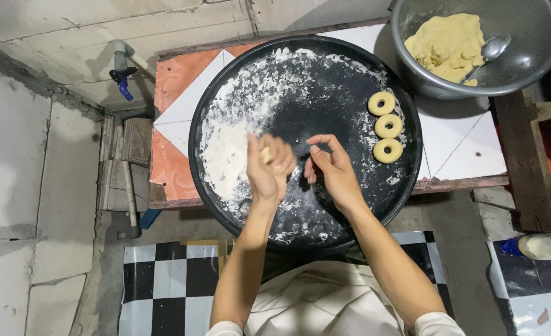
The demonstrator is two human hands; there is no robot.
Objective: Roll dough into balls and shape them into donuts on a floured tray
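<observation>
The left hand (268, 167) curls shut around a small lump of dough (265, 155) over the floured black tray (213, 112); the right hand (329, 167) — fingers loosely bent, holding nothing (as far as shows) — hovers just beside it, the three dough rings (387, 126) lying beyond it toward the tray's right rim.

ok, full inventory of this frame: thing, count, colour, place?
round tray: 1, black, floured, on the tiled table
dough rings: 3, pale yellow, in a column at the tray's right
metal bowl: 1, grey, top right
dough mass: 1, yellow, in the bowl
spoon: 1, silver, in the bowl beside the dough mass
tiled table: 1, white and orange, under the tray
tap: 1, blue handle, on the wall at left
checkered floor: black and white, bottom
dough piece: 1, yellow, in the left hand
left hand: grip shut on the dough piece
right hand: above the tray, fingers curled, seemingly empty
</observation>
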